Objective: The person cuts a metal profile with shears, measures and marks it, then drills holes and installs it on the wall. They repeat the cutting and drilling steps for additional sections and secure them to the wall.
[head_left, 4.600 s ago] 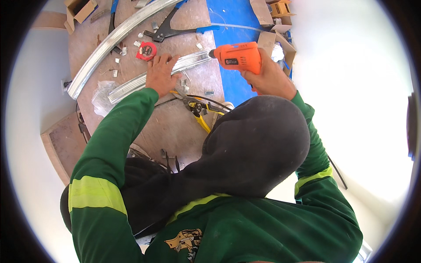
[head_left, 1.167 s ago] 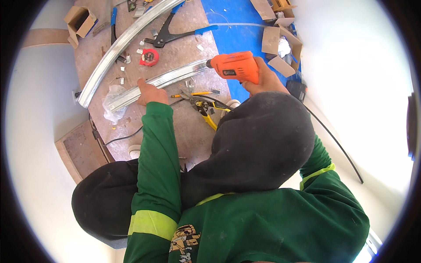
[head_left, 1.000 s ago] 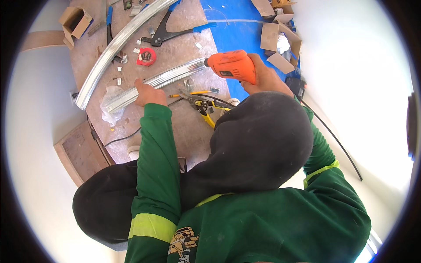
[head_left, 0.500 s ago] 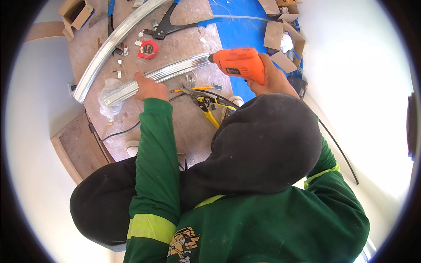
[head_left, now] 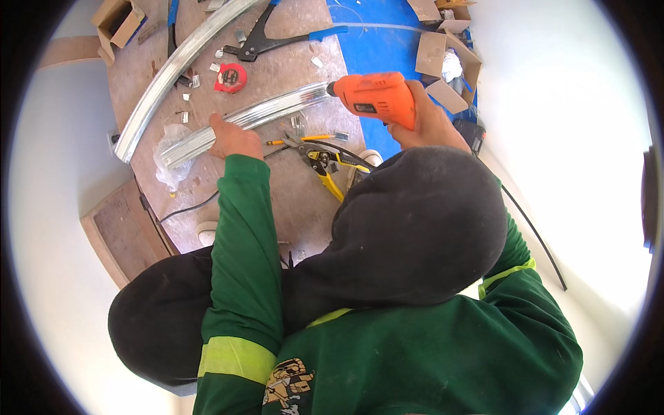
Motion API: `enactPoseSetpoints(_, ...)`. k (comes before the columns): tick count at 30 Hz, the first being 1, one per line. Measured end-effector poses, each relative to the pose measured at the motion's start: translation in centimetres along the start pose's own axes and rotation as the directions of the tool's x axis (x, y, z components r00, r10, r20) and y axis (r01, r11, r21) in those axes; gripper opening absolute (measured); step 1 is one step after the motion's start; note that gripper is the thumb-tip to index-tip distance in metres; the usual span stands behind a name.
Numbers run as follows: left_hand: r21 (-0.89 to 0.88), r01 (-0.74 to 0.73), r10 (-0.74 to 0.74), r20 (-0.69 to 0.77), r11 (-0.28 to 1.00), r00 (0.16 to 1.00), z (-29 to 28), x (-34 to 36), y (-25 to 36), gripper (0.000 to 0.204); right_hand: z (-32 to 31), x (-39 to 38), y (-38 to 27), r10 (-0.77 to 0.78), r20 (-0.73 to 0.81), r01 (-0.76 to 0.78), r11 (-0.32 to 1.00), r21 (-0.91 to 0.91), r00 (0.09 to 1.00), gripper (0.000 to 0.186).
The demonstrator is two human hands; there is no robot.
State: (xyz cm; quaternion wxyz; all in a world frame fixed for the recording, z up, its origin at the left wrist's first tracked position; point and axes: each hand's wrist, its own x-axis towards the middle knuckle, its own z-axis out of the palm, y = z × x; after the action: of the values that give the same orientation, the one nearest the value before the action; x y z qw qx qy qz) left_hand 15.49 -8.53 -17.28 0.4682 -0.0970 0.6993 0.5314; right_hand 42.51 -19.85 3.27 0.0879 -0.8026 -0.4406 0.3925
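My left hand [head_left: 234, 140] is wrapped round the near end of a short, shiny metal channel [head_left: 287, 105], which lies slantwise over the work board. In my right hand [head_left: 434, 123] is an orange power drill [head_left: 377, 98], gripped by its handle. The drill's chuck points left and meets the channel's far right end; the bit itself cannot be made out. Just right of my left hand lie yellow-and-black snips [head_left: 326, 166], a yellow pencil [head_left: 319, 137] and small metal pieces. Crumpled clear plastic [head_left: 168, 153] is under the channel's near end.
A longer, bent-looking metal channel [head_left: 173, 68] lies at the left. Beyond my left hand are a red tape measure [head_left: 230, 77] and a hand riveter [head_left: 266, 40] with blue grips. Open cardboard boxes [head_left: 432, 61] stand at the far right by a blue floor covering [head_left: 380, 52].
The whole scene has shifted very slightly left in the picture. Both hands keep their grips, and the drill stays at the channel's end.
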Motion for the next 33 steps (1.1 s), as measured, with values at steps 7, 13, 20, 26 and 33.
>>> enactPoseSetpoints(7, -0.019, 0.024, -0.026, -0.067, 1.0, 0.997, 0.5, -0.4, 0.2, 0.075, -0.2, 1.1, -0.1, -0.1, 0.005, 0.1, 0.994, -0.046, 0.995, 0.054)
enactPoseSetpoints(13, -0.032, 0.026, -0.025, 0.017, 0.999, 1.0, 0.1, -0.1, 0.0, 0.076, -0.2, 2.4, 0.4, -0.169, 0.031, 0.17, 0.984, -0.053, 0.985, 0.053)
enactPoseSetpoints(20, -0.011, -0.019, 0.019, -0.009, 1.0, 1.0, 0.4, 1.3, -0.5, 0.073, -0.6, 3.0, -0.8, -0.17, 0.105, 0.179, 0.98, -0.084, 0.98, 0.053)
enactPoseSetpoints(26, 0.024, -0.047, 0.047, 0.001, 0.999, 0.999, -0.2, 1.5, -1.1, 0.074, 1.1, 2.7, -0.6, -0.134, 0.015, 0.134, 0.968, -0.211, 0.991, 0.056)
enactPoseSetpoints(33, -0.038, 0.025, -0.031, -0.15, 0.999, 0.988, 0.6, 1.1, -0.1, 0.07, -0.5, 1.4, -0.7, -0.127, -0.012, 0.128, 0.988, 0.083, 0.992, 0.056)
